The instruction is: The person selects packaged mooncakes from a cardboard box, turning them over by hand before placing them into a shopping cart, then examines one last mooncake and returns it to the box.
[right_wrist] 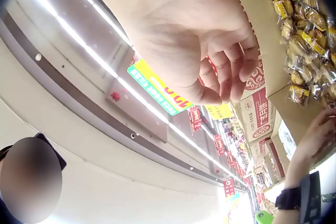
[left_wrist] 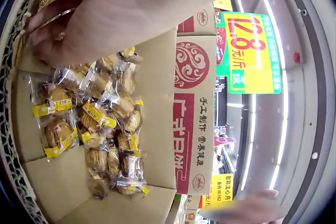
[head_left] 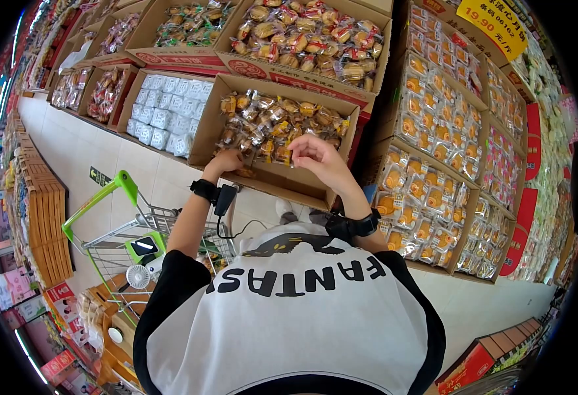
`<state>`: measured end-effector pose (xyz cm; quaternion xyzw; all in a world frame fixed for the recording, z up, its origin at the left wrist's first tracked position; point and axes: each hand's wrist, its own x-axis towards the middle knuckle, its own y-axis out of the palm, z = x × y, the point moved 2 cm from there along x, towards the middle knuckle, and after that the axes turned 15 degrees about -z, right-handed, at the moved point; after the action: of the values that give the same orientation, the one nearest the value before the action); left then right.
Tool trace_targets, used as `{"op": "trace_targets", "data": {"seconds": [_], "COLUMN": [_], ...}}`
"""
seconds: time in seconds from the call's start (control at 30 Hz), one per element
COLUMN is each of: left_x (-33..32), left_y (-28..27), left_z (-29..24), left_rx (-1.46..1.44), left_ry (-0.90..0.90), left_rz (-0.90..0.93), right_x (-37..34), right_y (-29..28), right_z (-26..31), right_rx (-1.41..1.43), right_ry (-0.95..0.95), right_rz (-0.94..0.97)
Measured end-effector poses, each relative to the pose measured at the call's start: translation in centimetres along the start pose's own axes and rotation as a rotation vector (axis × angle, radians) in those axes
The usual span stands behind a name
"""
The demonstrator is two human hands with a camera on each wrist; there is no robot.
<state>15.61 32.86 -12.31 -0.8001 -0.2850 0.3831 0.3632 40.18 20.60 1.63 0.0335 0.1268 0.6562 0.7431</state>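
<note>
An open cardboard box stands in front of me with a heap of mooncakes in clear wrappers with yellow labels. My left hand reaches down into the box's near left corner. In the left wrist view its fingers curl around a wrapped mooncake, mostly hidden by the hand; a yellow label and a shiny wrapper edge show. My right hand hovers above the right part of the same box, fingers loosely bent, and the right wrist view shows nothing in its grasp.
White packets fill a box to the left. Behind stands a larger box of wrapped pastries. Packaged goods lie in boxes on the right. A shopping cart with a small fan stands at my left.
</note>
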Motion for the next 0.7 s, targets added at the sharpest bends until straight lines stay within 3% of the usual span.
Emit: {"op": "trace_targets", "data": {"seconds": [0.03,0.17,0.33,0.57,0.63,0.7], "left_x": [-0.1,-0.5,0.3,0.5,-0.3,-0.3], "left_y": [-0.2,-0.8,1.4,3.3,1.8,1.7], "left_z": [-0.1,-0.6,1.5,3.6,1.5,1.6], "left_rx": [-0.036,-0.062,0.267,0.364,0.370,0.357], "left_ry": [-0.007,-0.024,-0.029,-0.119,-0.234,-0.236], "left_rz": [-0.097,-0.116,-0.049,-0.096,0.080,0.090], "right_x": [0.0,-0.1,-0.1,-0.4,-0.4,-0.4], "right_y": [0.0,0.2,0.2,0.5,0.6,0.7], "right_z": [0.0,-0.2,-0.7,-0.1,0.1,0.1], "right_rx": [-0.008,0.006,-0.005,-0.038,-0.047,-0.052], "right_ry": [-0.014,-0.013,0.007,0.010,0.010,0.010], "right_rz": [0.023,0.037,0.057,0.043,0.039,0.038]}}
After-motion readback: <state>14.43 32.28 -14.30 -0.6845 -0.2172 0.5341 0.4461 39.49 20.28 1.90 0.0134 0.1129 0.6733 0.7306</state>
